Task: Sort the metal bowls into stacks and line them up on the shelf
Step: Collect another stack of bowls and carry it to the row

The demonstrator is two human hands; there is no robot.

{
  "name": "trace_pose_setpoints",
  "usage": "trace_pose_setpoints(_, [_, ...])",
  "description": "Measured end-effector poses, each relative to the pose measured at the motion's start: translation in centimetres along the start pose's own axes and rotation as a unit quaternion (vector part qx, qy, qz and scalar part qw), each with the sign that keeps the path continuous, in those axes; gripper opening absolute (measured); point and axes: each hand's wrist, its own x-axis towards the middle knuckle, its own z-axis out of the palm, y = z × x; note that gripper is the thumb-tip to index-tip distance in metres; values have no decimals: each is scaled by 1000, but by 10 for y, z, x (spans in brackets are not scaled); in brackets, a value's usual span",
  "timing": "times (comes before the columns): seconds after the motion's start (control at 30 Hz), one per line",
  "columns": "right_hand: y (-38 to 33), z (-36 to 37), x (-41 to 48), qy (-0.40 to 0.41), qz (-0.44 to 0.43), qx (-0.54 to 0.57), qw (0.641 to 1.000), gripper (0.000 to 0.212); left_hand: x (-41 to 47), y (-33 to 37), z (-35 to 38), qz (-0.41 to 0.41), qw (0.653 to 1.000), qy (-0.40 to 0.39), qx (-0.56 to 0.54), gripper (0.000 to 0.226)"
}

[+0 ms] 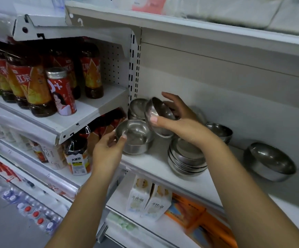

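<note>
Bowl, tilted (158,113): gripped by right hand (179,120), just above-right of upright bowl (135,136) at shelf (150,165) front edge; left hand (109,149) grips that bowl's rim. Nesting looks next.

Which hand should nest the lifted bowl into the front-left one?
Right. The right hand already grips the tilted bowl just above the front-left bowl; the left hand is steadying that bowl's rim.

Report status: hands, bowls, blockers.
Right hand holds a tilted bowl aloft. Left hand grips the bowl at the shelf edge. Stack beside it, lone bowl far right. No blockers.
</note>
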Motion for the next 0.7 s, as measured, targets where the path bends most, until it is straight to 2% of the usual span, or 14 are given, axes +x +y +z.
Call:
trace_pose_setpoints(0.17, [19, -24, -46, 98, 42, -42, 993, 80, -15, 6, 18, 16, 999, 42, 3, 47])
trace_pose_setpoints(0.23, [24, -30, -61, 105, 50, -72, 991, 77, -23, 7, 27, 72, 992, 72, 74, 54])
trace_pose_setpoints(0.33, [30, -35, -75, 97, 56, -95, 989, 83, -36, 5, 44, 150, 972, 81, 159, 47])
trace_pose_setpoints(0.47, [33, -39, -81, 84, 67, -128, 986, 98, -52, 8, 64, 236, 960, 61, 136, 37])
trace_pose_setpoints(0.53, [33, -41, -80, 59, 81, -156, 983, 106, -57, 13, 75, 212, 974, 12, 85, 34])
trace_pose_setpoints(0.63, [38, -43, -77, 31, 94, -174, 980, 112, -60, 23, 89, 122, 988, -96, -3, 34])
trace_pose_setpoints(0.7, [42, -43, -77, 41, 79, -161, 983, 105, -54, 22, 97, 46, 985, -156, -55, 42])
